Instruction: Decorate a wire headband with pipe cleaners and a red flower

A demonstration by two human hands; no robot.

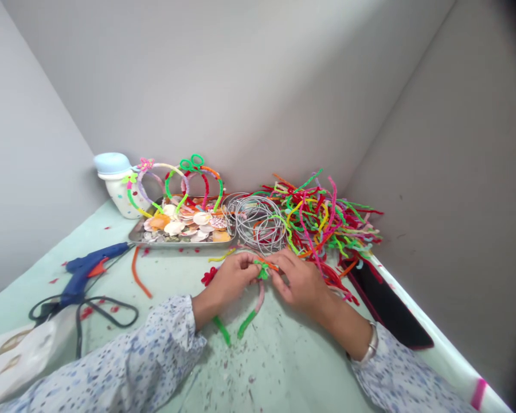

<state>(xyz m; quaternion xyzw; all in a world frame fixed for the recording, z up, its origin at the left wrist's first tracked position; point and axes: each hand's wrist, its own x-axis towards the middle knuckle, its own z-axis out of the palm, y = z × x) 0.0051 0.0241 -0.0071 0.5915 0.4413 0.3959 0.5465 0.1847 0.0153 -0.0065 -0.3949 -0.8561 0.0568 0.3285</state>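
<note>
My left hand (234,275) and my right hand (298,281) meet over the pale green table, fingers pinched together on a headband (251,312) wrapped in pink and green pipe cleaner. A small green and orange pipe-cleaner twist (264,268) sits between my fingertips at the top of the band. The band's two green ends point toward me, below my hands. A red pipe-cleaner flower (207,277) lies just left of my left hand.
A metal tray (137,236) of seashells holds decorated headbands (184,178). Bare wire headbands (258,221) and a heap of coloured pipe cleaners (327,218) lie behind my hands. A blue glue gun (88,269) with black cord is left. A white jar (120,192) stands at the back, a dark phone (387,310) right.
</note>
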